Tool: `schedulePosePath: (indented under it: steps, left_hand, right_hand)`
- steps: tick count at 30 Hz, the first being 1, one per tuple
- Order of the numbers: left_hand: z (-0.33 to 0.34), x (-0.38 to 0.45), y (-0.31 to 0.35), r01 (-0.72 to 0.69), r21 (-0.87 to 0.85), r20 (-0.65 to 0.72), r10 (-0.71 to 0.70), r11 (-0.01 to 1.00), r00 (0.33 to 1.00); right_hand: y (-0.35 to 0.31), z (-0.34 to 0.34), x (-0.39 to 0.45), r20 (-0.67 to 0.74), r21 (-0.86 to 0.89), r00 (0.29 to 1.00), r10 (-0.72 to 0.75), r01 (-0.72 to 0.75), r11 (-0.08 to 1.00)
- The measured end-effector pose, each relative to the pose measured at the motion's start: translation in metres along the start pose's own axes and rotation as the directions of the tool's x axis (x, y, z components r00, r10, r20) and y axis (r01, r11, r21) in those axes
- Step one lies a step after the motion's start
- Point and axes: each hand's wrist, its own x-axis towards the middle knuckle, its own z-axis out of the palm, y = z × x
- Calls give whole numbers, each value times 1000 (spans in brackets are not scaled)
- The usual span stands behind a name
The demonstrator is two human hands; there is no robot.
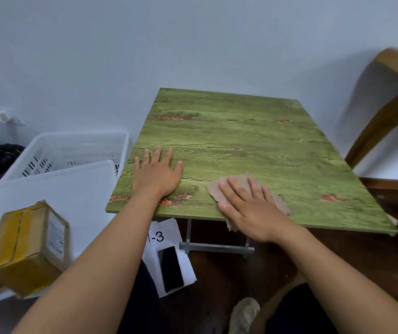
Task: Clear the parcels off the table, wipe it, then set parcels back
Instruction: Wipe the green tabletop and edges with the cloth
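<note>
Right hand (246,203) presses cloth (219,186) on table (253,141); left hand (157,174) flat

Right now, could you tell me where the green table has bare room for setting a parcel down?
The far half of the table, toward the wall, is bare. The near edge is crowded: left hand flat near the left corner, right hand pressing the cloth beside it.

2 bare forearms, no sleeves, rings or watch showing; dark trousers at the frame's bottom; a worn greyish shoe (245,315) lower centre.
</note>
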Motion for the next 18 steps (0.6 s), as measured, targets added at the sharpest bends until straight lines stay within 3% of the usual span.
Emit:
schedulePosePath:
  steps: [4,6,13,16,18]
  left_hand:
    - [-2,-2,5,2,3,-25,-2,1000,1000]
    - [-2,-2,5,14,-1,-24,-14,1000,1000]
    - [-2,-1,-2,18,-12,-67,-19,1000,998]
    - [-1,1,-1,7,-17,-77,-9,1000,997]
    - [-1,1,2,4,-13,-75,-5,1000,997]
  right_hand:
    - [35,-20,22,-26,30,975,220,-219,975]
    - [25,-24,46,-19,49,967,253,-252,967]
    - [-53,-7,53,-12,-10,998,-59,59,998]
    - [-33,1,22,-35,-17,990,-135,135,991]
    - [-2,-4,7,-34,-9,995,-93,93,996]
